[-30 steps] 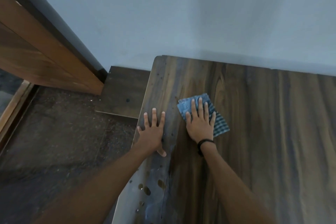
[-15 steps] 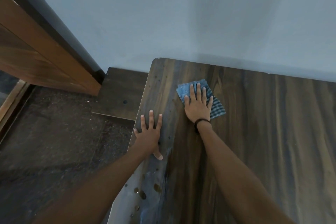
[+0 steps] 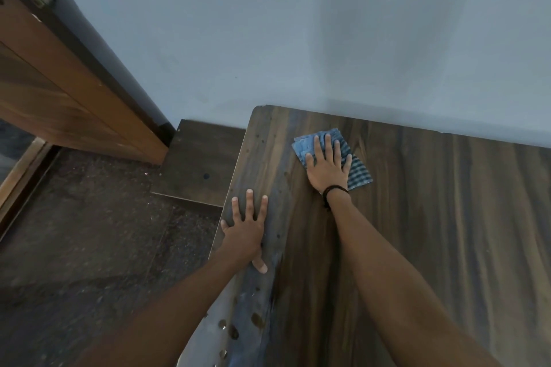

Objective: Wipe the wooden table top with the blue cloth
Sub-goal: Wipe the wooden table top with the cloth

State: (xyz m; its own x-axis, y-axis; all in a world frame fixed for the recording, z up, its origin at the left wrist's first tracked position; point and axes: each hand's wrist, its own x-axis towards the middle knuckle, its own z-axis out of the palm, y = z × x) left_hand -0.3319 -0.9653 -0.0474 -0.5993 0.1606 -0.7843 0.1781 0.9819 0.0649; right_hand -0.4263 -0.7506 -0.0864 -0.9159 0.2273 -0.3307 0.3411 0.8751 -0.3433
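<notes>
A dark wooden table top (image 3: 432, 232) fills the right half of the view, its back edge against the wall. The folded blue checked cloth (image 3: 359, 171) lies near the table's far left corner. My right hand (image 3: 326, 168) presses flat on the cloth, fingers spread toward the wall, a black band on the wrist. My left hand (image 3: 246, 226) rests flat and empty on the table's left edge strip, fingers apart.
A pale blue wall (image 3: 328, 39) runs behind the table. A low dark step (image 3: 199, 164) and a dark floor (image 3: 89, 232) lie left of the table. A wooden door frame (image 3: 59, 92) stands at the far left. Several round marks dot the table's near left edge (image 3: 235, 328).
My right hand has pushed the cloth away from me, toward the wall and the far left corner. My left hand has stayed on the left edge.
</notes>
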